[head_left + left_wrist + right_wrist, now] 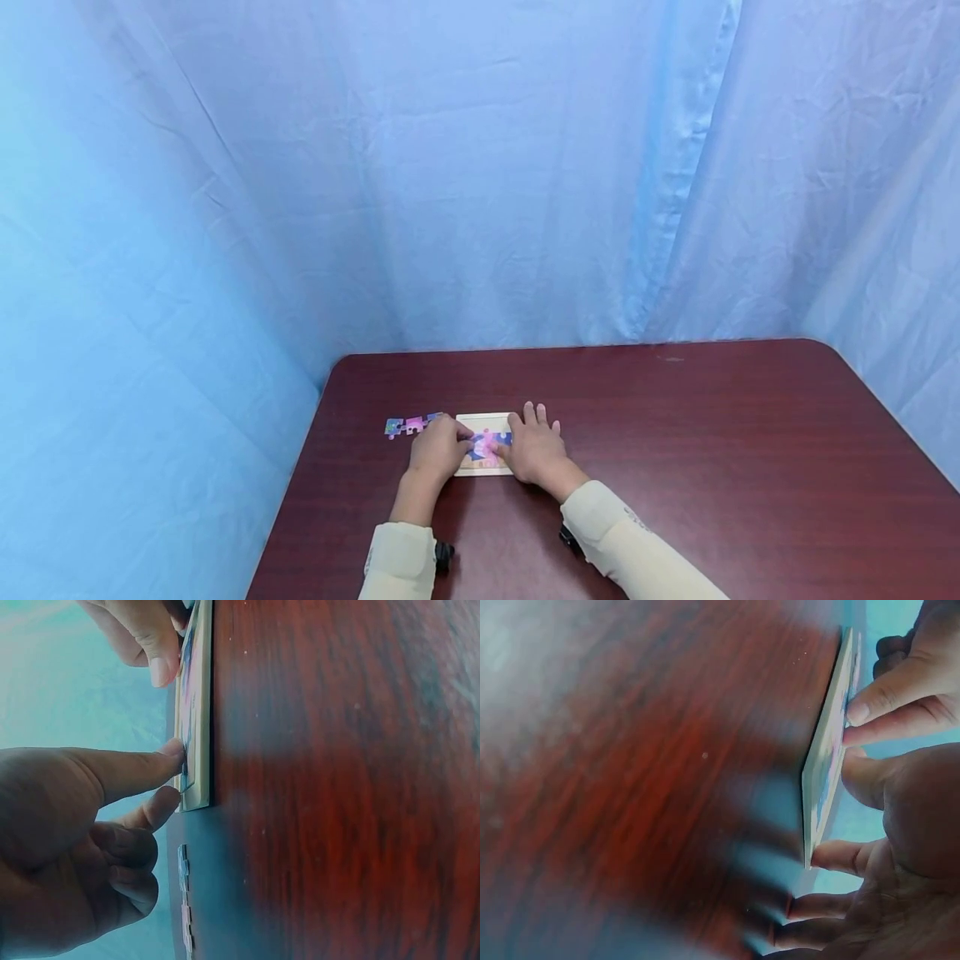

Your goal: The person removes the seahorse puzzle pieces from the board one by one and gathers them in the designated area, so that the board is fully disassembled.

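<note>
A small jigsaw puzzle (487,447), printed in pink and blue, sits in a pale wooden frame (483,472) on the table. At its left end is my left hand (437,450); the thumb and index tips touch the puzzle side by side with a gap between them, and the other fingers are curled in. My right hand (536,450) rests across the frame's right end. Its thumb presses on the picture, its index finger touches the frame's edge and the remaining fingers are spread on the tabletop. Both hands partly hide the puzzle.
Several loose puzzle pieces (414,426) lie in a row left of the frame, partly behind the left hand. The dark red wooden table (712,450) extends to the right. Light blue curtains (480,183) hang behind and at both sides.
</note>
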### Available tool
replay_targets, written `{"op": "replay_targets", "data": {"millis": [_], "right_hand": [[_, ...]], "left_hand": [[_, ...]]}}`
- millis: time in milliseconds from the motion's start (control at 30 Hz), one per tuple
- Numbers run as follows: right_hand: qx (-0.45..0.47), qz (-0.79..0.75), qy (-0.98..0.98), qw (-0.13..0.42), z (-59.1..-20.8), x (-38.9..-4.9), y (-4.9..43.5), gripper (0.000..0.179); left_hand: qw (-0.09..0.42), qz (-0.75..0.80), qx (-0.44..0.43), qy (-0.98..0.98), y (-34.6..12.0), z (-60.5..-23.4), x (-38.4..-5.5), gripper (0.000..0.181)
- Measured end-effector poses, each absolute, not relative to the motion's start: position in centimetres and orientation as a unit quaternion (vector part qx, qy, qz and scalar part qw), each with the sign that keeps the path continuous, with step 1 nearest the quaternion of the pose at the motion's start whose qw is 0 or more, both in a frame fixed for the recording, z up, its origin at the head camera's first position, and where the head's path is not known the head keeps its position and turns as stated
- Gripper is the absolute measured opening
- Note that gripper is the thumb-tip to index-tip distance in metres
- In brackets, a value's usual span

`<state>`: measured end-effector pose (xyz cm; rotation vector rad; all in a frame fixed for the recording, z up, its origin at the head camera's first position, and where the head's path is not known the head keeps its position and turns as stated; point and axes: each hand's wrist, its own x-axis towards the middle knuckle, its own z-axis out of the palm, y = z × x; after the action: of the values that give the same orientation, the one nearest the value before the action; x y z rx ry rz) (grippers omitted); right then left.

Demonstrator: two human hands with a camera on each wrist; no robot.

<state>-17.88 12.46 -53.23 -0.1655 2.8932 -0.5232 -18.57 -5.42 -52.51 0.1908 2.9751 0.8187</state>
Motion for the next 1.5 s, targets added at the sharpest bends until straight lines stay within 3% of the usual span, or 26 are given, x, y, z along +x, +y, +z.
{"op": "replay_targets", "data": {"millis": [300,1500], "right_hand": [[-0.048,-0.163,0.982,0.083,-54.0,-17.9,12.2,0.065],[-0.019,-0.140,0.988,0.067,-52.3,-19.6,11.4,0.062]], "left_hand": [[0.004,0.259,0.071,0.963,-5.2,-52.8,-19.1,0.008],[0.014,0.261,0.077,0.962,-5.2,-52.3,-19.1,0.017]]}}
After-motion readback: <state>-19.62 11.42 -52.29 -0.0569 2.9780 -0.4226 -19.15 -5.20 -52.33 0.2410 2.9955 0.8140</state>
